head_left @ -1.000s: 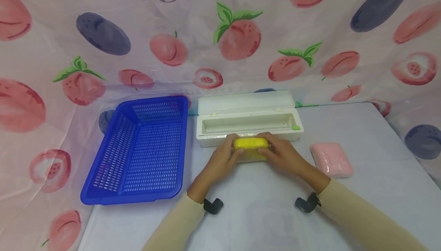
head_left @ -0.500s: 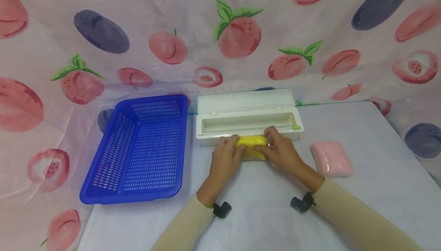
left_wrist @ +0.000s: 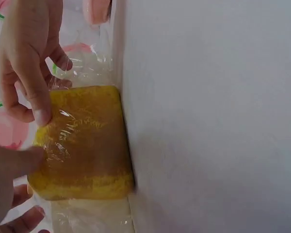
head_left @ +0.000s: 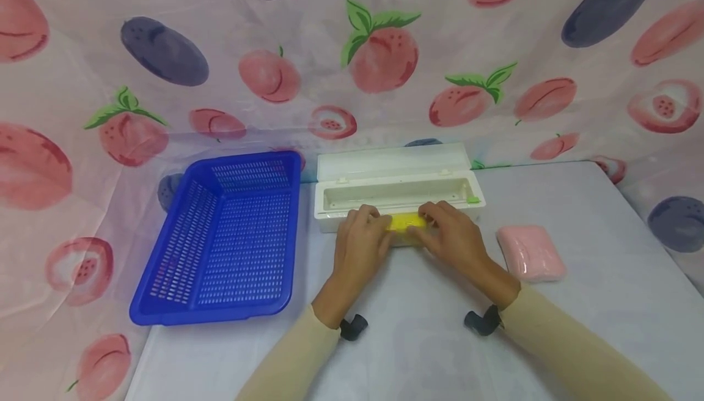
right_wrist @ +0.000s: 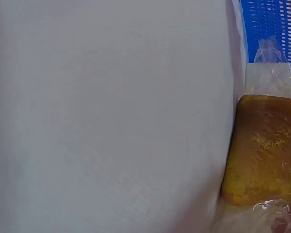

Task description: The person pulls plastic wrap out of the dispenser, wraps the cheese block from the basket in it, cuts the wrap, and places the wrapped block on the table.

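Observation:
A yellow block point(head_left: 404, 222) in clear plastic film stands on its edge on the white table, just in front of the film box. In the left wrist view, the film over the yellow block point(left_wrist: 82, 145) is glossy and wrinkled, with loose film sticking out at both ends. My left hand point(head_left: 360, 245) holds its left end, thumb on the near face. At the other end my right hand point(head_left: 453, 239) pinches the block by its upper edge, thumb in front. Fingers behind the block are partly hidden. Behind both hands lies the long white film box point(head_left: 330, 224), lid raised.
A blue perforated basket point(head_left: 247, 242) stands to the left. On the right lies a pink block point(head_left: 530, 254) in clear film. A small green piece point(head_left: 473, 200) sits at the film box's right end. A fruit-patterned cloth point(head_left: 385, 101) hangs behind the table.
The yellow block has moved slightly away from me, towards the film box. My left hand has shifted right and forward, and both hands' fingers have changed their hold along the block's ends.

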The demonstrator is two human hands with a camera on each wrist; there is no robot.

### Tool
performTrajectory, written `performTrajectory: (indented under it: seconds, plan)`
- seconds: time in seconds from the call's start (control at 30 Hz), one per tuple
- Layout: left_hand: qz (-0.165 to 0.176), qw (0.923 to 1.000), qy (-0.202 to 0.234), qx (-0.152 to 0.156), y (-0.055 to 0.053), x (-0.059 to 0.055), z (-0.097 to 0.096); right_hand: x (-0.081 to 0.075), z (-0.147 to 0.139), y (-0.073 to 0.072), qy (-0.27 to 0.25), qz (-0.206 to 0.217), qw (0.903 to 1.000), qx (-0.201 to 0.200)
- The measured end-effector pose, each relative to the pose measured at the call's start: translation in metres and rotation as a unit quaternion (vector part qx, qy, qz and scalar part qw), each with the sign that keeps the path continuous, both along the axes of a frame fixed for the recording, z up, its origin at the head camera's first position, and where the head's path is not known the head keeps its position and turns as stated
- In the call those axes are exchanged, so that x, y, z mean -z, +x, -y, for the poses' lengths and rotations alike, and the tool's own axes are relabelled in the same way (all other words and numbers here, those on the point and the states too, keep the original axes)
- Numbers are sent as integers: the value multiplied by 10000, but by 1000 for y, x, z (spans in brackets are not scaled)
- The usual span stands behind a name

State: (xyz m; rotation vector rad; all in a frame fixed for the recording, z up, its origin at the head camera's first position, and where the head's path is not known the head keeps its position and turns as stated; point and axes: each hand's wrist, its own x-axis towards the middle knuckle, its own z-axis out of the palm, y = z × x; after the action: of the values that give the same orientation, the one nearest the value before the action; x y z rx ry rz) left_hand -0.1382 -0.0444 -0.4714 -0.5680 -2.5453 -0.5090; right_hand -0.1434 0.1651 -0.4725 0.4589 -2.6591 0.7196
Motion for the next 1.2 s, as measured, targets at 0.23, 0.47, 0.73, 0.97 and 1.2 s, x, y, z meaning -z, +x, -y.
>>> performTrajectory:
  seconds: [0.23, 0.47, 0.73, 0.97, 1.2]
  plan:
    - [209, 9994, 255, 143, -7, 4, -6, 4, 3, -5, 49, 113, 9997, 191]
    - [515, 9986, 149, -46, -8, 2, -9, 3, 1, -4, 50, 385, 9989, 253]
    - [51, 9992, -350, 173, -2, -10, -8, -5, -12, 6, -234, 605, 9979, 66]
    - [451, 9974, -561, 58, 1, -16, -25, -8, -32, 10, -567, 271, 9974, 348]
    - [422, 9982, -388, 158, -13, -28, -61, -9, -55, 5, -919, 296, 9892, 1100]
